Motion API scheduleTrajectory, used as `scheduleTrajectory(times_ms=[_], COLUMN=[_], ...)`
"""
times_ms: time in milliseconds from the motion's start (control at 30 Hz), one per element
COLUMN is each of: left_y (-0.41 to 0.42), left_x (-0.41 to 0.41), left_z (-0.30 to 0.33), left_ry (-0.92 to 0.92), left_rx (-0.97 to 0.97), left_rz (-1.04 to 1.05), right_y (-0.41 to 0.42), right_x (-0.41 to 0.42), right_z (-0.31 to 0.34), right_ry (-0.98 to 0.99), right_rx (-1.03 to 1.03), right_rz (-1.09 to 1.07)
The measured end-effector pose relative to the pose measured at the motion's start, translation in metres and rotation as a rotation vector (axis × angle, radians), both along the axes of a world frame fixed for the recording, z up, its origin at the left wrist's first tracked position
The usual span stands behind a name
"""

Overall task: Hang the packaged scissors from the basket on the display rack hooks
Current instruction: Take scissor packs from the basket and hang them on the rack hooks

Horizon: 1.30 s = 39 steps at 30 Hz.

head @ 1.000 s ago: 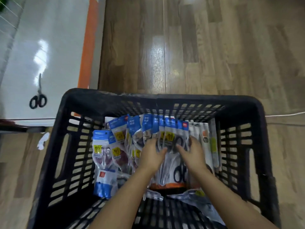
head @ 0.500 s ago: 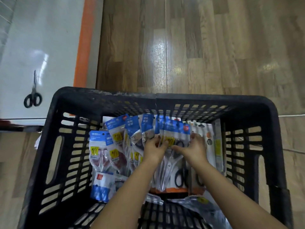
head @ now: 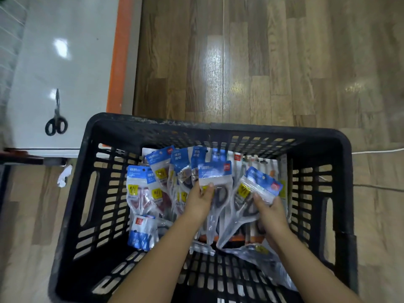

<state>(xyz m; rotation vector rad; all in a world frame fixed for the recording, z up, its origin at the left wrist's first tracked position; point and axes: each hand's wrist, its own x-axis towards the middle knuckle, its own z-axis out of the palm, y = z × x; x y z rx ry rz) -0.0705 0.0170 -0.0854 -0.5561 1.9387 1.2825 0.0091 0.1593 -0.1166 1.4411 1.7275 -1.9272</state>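
Observation:
A black plastic basket (head: 91, 193) stands on the floor below me with several blue-topped packaged scissors (head: 157, 171) standing in a row inside. My left hand (head: 200, 200) grips one scissors pack (head: 215, 176) by its upper part, thumb on the front. My right hand (head: 271, 209) holds a second scissors pack (head: 261, 184), tilted to the right and lifted clear of the row. Both hands are inside the basket near its middle. No display rack hooks are in view.
A white shelf base (head: 65, 68) with an orange edge (head: 118, 53) lies at the left, with loose black-handled scissors (head: 56, 121) on it. Wooden floor spreads ahead and to the right. A white cable (head: 376, 150) runs along the floor at the right.
Both hands had been sorting through the row together. Now each hand holds its own pack, and the right one has pulled its pack out and to the right.

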Motion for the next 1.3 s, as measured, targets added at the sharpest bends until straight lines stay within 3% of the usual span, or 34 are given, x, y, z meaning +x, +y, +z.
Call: scheduleTrajectory(times_ms=[200, 367, 767, 967, 1133, 1300], left_y=[-0.015, -0.047, -0.151, -0.22, -0.27, -0.314], left_x=[-0.008, -0.025, -0.016, 0.042, 0.105, 0.168], left_z=[0.075, 0.186, 0.587, 0.756, 0.85, 0.894], left_ry=[0.08, 0.233, 0.684, 0.973, 1.11, 1.155], left_rx=[0.025, 0.005, -0.037, -0.332, -0.402, -0.452], left_rz=[0.097, 0.228, 0.61, 0.798, 0.968, 1.14], right_y=[-0.006, -0.034, -0.144, -0.219, -0.285, -0.343], right_x=[-0.015, -0.062, -0.143, -0.106, -0.068, -0.022], right_z=[0.079, 0.192, 0.611, 0.782, 0.864, 0.911], right_ry=[0.021, 0.158, 0.74, 1.031, 1.215, 1.283], right_rx=[0.017, -0.01, -0.043, 0.032, 0.061, -0.058], right_rz=[0.081, 0.148, 0.614, 0.826, 0.966, 1.09])
